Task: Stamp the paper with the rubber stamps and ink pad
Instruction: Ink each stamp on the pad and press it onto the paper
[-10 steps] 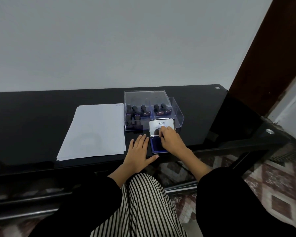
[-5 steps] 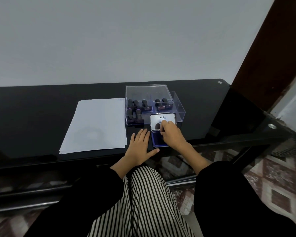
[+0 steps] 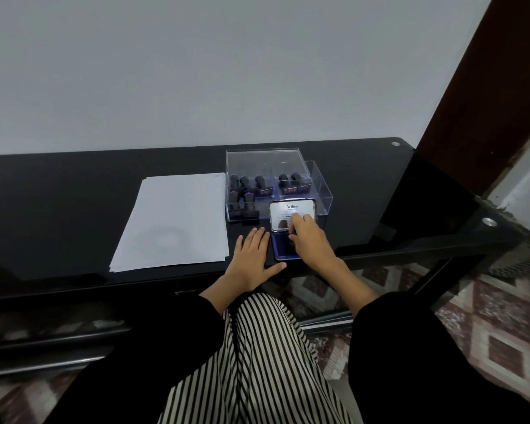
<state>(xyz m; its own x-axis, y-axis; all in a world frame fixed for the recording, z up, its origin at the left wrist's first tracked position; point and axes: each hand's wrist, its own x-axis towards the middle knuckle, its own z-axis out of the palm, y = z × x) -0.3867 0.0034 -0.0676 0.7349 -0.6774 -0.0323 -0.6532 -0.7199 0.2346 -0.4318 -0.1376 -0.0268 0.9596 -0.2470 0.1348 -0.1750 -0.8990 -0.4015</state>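
Note:
A stack of white paper [image 3: 178, 221] lies on the black table [image 3: 58, 209]. To its right stands a clear plastic box [image 3: 323, 191] holding several dark rubber stamps [image 3: 245, 191]. In front of the box the blue ink pad [image 3: 280, 250] lies open, its mirrored lid [image 3: 291, 209] raised. My right hand [image 3: 309, 240] is over the pad, its fingers curled down round a stamp that is almost hidden; a dark shape shows in the lid. Flat on the table between the paper and the pad rests my left hand [image 3: 253, 258], holding nothing.
The table's front edge [image 3: 166, 283] runs just below my hands. A pale wall [image 3: 227, 71] stands behind the table and a dark wooden door frame [image 3: 487, 87] is at the right. Patterned floor tiles [image 3: 496, 332] show below right.
Both hands keep their places on the table and over the ink pad. Only the view has shifted slightly.

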